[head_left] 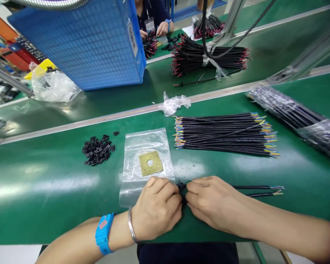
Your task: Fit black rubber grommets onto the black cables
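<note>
Near the front edge of the green-surfaced counter (44, 183), the left hand (156, 207) and the right hand (211, 203) meet fingertip to fingertip over a small black plastic piece (182, 186). The left hand is curled, pinching that piece; the right hand pinches the near end of two thin black sheathed cables (253, 190), which run off toward the right edge with their stripped coloured tips lying on the counter. The joint itself is mostly hidden behind the fingers, so how far the piece sits on the cables cannot be told.

The chief risk, as I judge it, is the tiny piece slipping from the pinch and dropping over the front edge, since the hands work just beside it. A skewed push could also bend the cable ends or splay their fine strands.

The left wrist rests on the clear plastic bag holding a yellowish square pad with a centre hole (150, 162); a shift of the arm could drag it. The loose heap of small black plastic pieces (97, 149) toward the left and the loose bundle of black cables with coloured tips (225, 135) behind the hands could scatter if swept by a sleeveless forearm.
</note>
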`<state>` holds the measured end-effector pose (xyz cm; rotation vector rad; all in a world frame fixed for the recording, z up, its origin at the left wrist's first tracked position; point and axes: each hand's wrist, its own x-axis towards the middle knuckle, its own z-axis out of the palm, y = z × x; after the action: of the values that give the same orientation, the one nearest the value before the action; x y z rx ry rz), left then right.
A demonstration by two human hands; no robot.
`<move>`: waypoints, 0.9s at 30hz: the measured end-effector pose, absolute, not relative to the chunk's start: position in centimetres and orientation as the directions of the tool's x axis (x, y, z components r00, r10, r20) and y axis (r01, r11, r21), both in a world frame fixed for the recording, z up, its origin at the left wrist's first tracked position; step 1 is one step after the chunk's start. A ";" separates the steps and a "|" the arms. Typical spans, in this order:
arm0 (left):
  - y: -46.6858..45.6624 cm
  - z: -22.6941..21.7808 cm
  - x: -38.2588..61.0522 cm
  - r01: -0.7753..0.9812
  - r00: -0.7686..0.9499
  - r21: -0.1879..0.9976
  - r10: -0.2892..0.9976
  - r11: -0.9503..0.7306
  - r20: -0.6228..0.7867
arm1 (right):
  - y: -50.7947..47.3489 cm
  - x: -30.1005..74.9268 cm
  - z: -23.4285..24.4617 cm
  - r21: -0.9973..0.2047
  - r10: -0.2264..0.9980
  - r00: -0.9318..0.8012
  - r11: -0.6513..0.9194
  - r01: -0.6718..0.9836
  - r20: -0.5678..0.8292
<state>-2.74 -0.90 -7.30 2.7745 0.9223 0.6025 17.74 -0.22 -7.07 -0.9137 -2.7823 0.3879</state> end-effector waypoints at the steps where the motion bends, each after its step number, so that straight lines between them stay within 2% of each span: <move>1: -0.9 -7.3 -2.7 0.545 0.724 0.257 0.602 -0.798 0.336 | -0.2 17.7 -7.2 -0.302 0.596 -0.798 0.780 0.548 0.093; 9: -1.1 -7.8 -2.6 0.544 0.737 0.209 0.582 -0.813 0.343 | -0.4 17.6 -8.0 -0.331 0.600 -0.795 0.771 0.544 0.092; 13: -0.4 -6.6 -2.8 0.542 0.733 0.285 0.611 -0.790 0.299 | -0.7 17.7 -7.6 -0.330 0.625 -0.773 0.756 0.566 0.107; 16: 1.7 -4.7 -4.6 0.632 0.650 0.331 0.712 -0.701 0.266 | 0.0 18.4 -6.6 -0.340 0.627 -0.774 0.751 0.567 0.093; 19: 5.1 -3.8 -8.9 0.844 0.451 0.198 0.859 -0.499 0.243 | 2.1 19.8 -5.8 -0.365 0.687 -0.706 0.710 0.602 0.172; 21: 7.4 -4.1 -12.4 0.952 0.294 0.021 0.929 -0.306 0.223 | 3.8 20.6 -6.1 -0.294 0.734 -0.611 0.678 0.673 0.295; 23: 9.2 -4.8 -15.2 0.978 0.192 -0.112 0.967 -0.175 0.165 | 5.2 21.2 -6.9 -0.170 0.753 -0.546 0.631 0.756 0.367; 25: 10.3 -5.5 -16.9 0.976 0.176 -0.152 0.977 -0.158 0.117 | 6.0 21.4 -7.8 -0.069 0.775 -0.527 0.582 0.810 0.349; 27: 10.7 -5.7 -17.5 0.976 0.182 -0.139 0.978 -0.167 0.104 | 6.3 21.4 -8.4 -0.022 0.795 -0.527 0.558 0.830 0.300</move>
<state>-17.47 10.71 -5.73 2.5424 2.1281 -0.0160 21.41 6.26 -8.39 -1.3470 -2.5195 -0.1791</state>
